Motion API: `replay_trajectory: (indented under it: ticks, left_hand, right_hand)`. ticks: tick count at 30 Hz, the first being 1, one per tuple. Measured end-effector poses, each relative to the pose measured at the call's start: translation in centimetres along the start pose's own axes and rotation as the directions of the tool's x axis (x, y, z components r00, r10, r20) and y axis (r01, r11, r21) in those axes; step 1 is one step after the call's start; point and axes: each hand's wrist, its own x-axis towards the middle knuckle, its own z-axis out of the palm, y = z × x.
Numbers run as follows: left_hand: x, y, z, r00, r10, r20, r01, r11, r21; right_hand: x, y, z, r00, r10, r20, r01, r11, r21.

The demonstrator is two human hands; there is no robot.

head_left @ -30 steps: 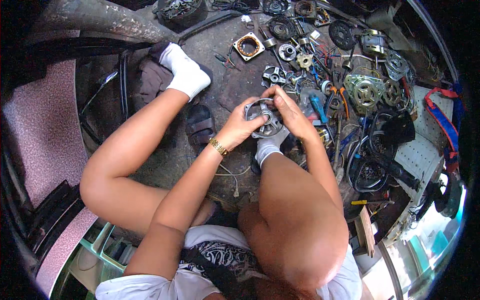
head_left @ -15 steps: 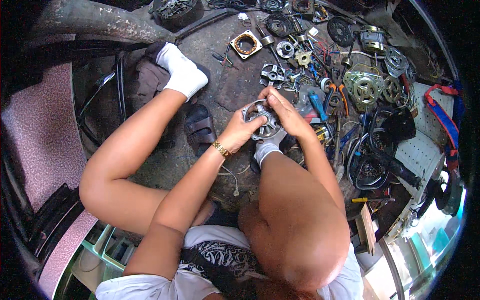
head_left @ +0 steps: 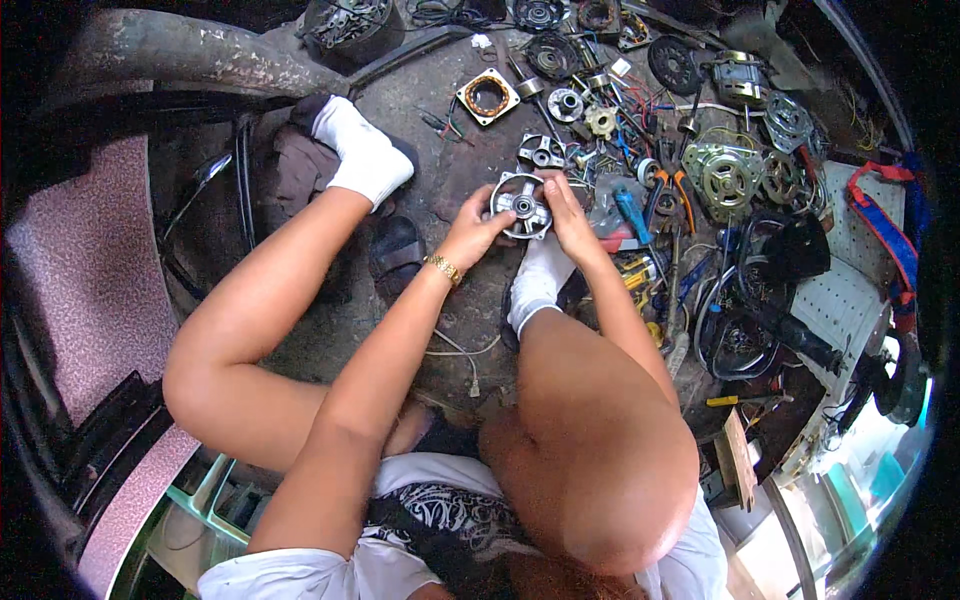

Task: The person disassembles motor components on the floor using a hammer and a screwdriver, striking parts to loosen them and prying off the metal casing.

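Observation:
Between my hands, above my socked right foot, is a round metal motor end cover (head_left: 524, 205) with spokes and a bearing in its hub. My left hand (head_left: 474, 233) grips its left side, thumb pressed over the rim near the hub. Along the cover's right rim lies my right hand (head_left: 570, 218), its fingers together and pointing away from me. Just beyond, a second spoked metal cover (head_left: 541, 150) rests on the floor. Farther off lies a square stator (head_left: 488, 97) with a ring of copper windings.
Motor parts crowd the floor at the far right, including a larger metal cover (head_left: 722, 180). Orange-handled pliers (head_left: 685, 200) and a blue-handled tool (head_left: 631, 212) lie right of my right hand. A dark sandal (head_left: 397, 250) sits at left; a metal bin (head_left: 348, 30) stands far back.
The end cover has moved slightly away from me and tilted, so its hub faces up more. My left thumb has slid from over the hub toward the near rim. My right fingers have straightened.

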Motion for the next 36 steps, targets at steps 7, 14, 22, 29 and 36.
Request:
replay_trajectory:
  ticks: [7,14,22,29,36]
  left_hand:
    - [5.5,-2.3,-1.8,0.991,0.119,0.066,-0.135,0.918,0.374]
    - [7.7,-2.8,-2.7,0.957,0.034,0.289,-0.167,0.877,0.450]
    - [6.2,-2.9,-2.1,0.972,0.097,0.213,-0.167,0.925,0.340]
    - [6.3,-1.7,-1.1,0.981,-0.006,0.193,-0.089,0.875,0.475]
    - [6.2,-2.4,-1.6,0.971,0.126,0.206,-0.221,0.806,0.550]
  right_hand:
    - [1.8,2.2,-2.0,0.999,0.030,0.015,-0.024,0.956,-0.292]
    - [1.3,4.9,-2.4,0.990,0.137,0.032,-0.127,0.969,-0.214]
    - [0.0,4.6,0.2,0.994,0.034,-0.104,-0.025,0.996,0.088]
    - [-0.8,6.6,0.2,0.981,0.161,-0.109,-0.168,0.984,-0.055]
    - [-1.5,6.0,0.3,0.982,0.118,-0.149,-0.132,0.988,-0.086]
